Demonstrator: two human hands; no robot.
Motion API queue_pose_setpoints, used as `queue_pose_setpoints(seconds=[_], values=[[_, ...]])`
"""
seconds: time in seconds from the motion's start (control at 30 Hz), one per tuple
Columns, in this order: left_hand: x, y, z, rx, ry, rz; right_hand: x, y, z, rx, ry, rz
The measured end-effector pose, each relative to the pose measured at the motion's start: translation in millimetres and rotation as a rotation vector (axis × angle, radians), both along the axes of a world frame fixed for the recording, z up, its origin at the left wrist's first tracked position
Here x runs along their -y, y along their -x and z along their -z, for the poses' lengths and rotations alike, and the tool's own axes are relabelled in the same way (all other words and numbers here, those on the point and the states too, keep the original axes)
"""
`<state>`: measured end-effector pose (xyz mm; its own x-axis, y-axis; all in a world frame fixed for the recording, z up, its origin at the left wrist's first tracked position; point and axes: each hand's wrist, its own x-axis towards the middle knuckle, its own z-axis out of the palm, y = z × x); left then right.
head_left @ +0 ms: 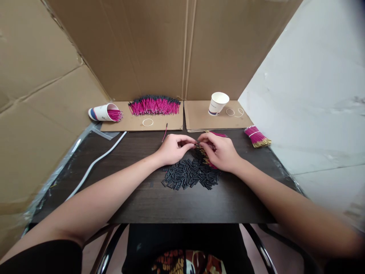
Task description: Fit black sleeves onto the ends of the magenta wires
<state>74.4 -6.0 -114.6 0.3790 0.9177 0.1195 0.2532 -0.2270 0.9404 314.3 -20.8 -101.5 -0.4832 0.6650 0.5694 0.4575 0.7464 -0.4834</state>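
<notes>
My left hand [174, 148] and my right hand [219, 150] meet fingertip to fingertip above the table. Both are closed in a pinch. A small black sleeve [196, 144] shows at the left fingertips; what the right fingers pinch is too small to make out. Gold-tipped pink wires [205, 156] lie under my right hand, partly hidden by it. Just below both hands spreads a pile of short black sleeves [189, 176]. One pink wire with a black end [165, 132] lies beyond my left hand.
On cardboard at the back lie many black-ended pink wires [155, 105]. A tipped paper cup [100, 113] holds more wires; another paper cup [218, 103] stands upright. Rubber bands [148, 119] lie nearby. A banded wire bundle [257, 136] is at right, a white cable [94, 164] at left.
</notes>
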Motion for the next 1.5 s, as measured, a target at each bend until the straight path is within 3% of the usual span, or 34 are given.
queue_pose_setpoints(seconds=[0.57, 0.9, 1.17, 1.5], values=[[5.0, -1.1, 0.9, -0.068, -0.181, -0.046, 0.4, 0.9, 6.2, -0.113, 0.218, 0.054], [7.7, -0.6, -0.1, -0.115, -0.333, -0.041, 0.0, 4.1, 5.6, -0.264, 0.439, 0.079], [6.7, -1.5, -0.6, -0.015, -0.185, -0.007, 0.8, 2.0, 5.6, -0.215, 0.367, 0.070], [5.2, -2.6, 3.5, 0.037, -0.128, -0.012, 1.9, 1.0, 4.0, -0.140, 0.248, 0.069]])
